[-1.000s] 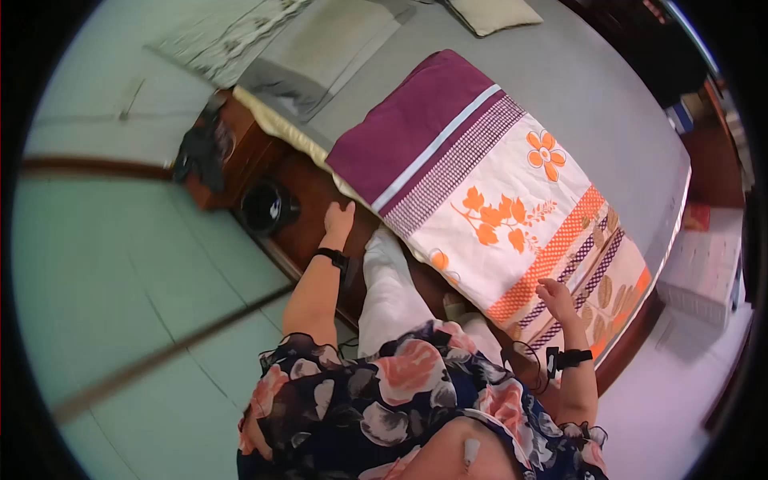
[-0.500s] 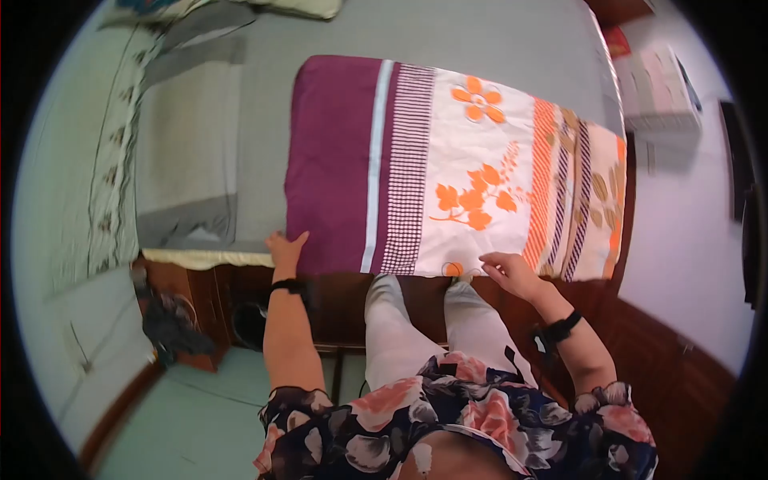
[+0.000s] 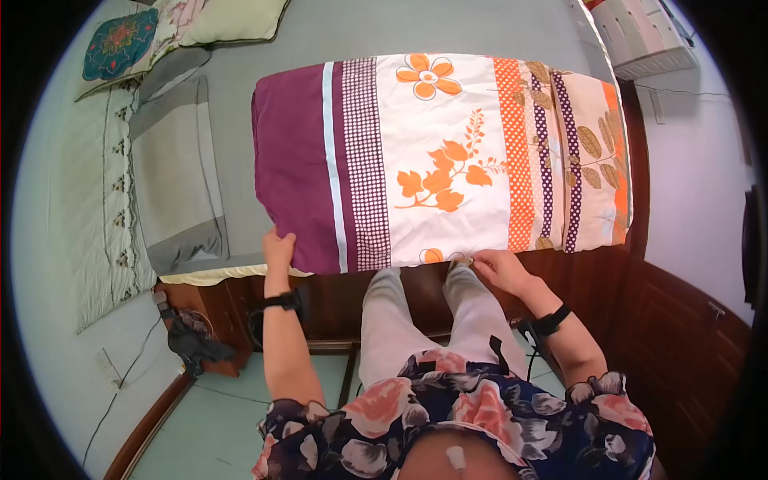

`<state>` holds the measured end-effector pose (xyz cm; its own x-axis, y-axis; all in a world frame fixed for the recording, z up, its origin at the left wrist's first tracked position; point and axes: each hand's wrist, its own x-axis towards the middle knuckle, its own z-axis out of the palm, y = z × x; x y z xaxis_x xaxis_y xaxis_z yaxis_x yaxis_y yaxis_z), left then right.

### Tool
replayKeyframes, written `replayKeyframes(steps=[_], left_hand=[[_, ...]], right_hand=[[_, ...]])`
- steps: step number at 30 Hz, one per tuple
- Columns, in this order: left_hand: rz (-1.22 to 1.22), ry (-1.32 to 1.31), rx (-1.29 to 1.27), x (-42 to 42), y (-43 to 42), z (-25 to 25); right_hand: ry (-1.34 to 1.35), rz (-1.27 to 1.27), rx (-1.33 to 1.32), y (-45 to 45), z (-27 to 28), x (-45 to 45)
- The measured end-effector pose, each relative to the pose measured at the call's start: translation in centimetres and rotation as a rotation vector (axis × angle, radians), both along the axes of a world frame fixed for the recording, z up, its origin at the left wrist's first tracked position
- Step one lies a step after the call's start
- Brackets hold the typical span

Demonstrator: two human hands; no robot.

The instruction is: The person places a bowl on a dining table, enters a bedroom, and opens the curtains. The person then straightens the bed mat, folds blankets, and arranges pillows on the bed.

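A folded quilt (image 3: 444,160) lies on the grey-sheeted bed in front of me, with a purple band, a white flowered panel and orange and beige stripes. At its near left corner, my left hand (image 3: 278,250) is closed on the purple edge, the thumb on the side and the other fingers partly hidden. My right hand (image 3: 504,270) pinches the near edge below the white panel, thumb and fingertips together. Both wrists wear black straps.
A grey folded cloth (image 3: 176,168) lies on the bed's left side. Pillows (image 3: 232,20) rest at the far left. A white drawer unit (image 3: 640,36) stands by the right wall. Dark wooden bed drawers (image 3: 416,308) are close to my legs. A black bag (image 3: 196,340) sits low at left.
My left hand has closed on the quilt's corner, and my right fingers have come together on its near edge. The quilt appears shifted left in view, its near right part raised; the camera view has also moved.
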<state>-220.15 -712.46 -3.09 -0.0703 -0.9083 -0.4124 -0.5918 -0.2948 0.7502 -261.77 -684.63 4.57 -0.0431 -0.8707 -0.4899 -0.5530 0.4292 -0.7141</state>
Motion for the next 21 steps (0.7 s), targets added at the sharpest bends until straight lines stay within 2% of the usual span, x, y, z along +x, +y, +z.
replayKeyframes(steps=[1, 2, 3, 5, 6, 8, 9, 11, 12, 13, 15, 16, 18, 19, 20, 21], left_hand=[[-0.136, -0.079, -0.153, -3.5, 0.6, 2.7], [-0.163, -0.065, -0.116, -6.9, 1.6, 4.3], [-0.229, -0.228, -0.295, -11.0, 3.2, 6.1], [-0.404, -0.278, -0.442, -19.3, 6.9, 11.2], [-0.472, -0.178, -0.532, -22.7, 8.8, 12.5], [-0.661, -0.099, -0.46, -28.8, 12.1, 13.3], [-0.747, -0.19, -0.454, -31.5, 13.8, 13.4], [-0.921, -0.313, -0.34, -35.6, 16.7, 9.9], [-1.022, -0.436, -0.277, -37.0, 18.1, 5.9], [-1.029, -0.437, -0.278, -37.0, 19.0, 2.6], [-1.0, -0.487, -0.074, -37.4, 20.7, -2.2], [-1.006, -0.489, -0.069, -37.4, 21.2, -3.1], [-0.952, -0.328, 0.014, -36.2, 21.5, -4.5], [-0.961, -0.337, 0.021, -35.7, 21.4, -4.0], [-0.93, -0.229, -0.018, -35.4, 21.5, -3.5], [-0.898, -0.121, -0.058, -35.1, 21.3, -2.8]], right_hand=[[0.001, -0.006, -0.008, 0.1, 0.1, -0.5], [0.008, 0.016, 0.048, 0.5, 0.3, -0.7], [0.018, 0.035, 0.1, 0.8, 0.5, -1.1], [0.007, 0.024, 0.042, 1.3, 0.8, -1.4], [-0.007, 0.024, -0.003, 1.9, 1.0, -1.6], [0.007, -0.026, -0.006, 2.9, 0.7, -2.8], [0.011, -0.067, -0.003, 3.3, 0.3, -3.3], [0.015, -0.146, 0.013, 4.4, -1.6, -5.1], [0.021, -0.218, 0.038, 5.0, -2.7, -6.1], [0.02, -0.225, 0.038, 5.4, -3.9, -7.0], [0.033, -0.238, 0.081, 5.5, -6.7, -9.4], [-0.033, -0.313, 0.027, 5.3, -8.3, -9.9], [-0.098, -0.394, 0.093, 4.4, -10.8, -10.7], [-0.158, -0.47, 0.153, 3.6, -11.6, -10.7], [-0.166, -0.477, 0.156, 2.7, -12.4, -10.2], [-0.284, -0.589, 0.112, 1.5, -13.3, -9.5]])
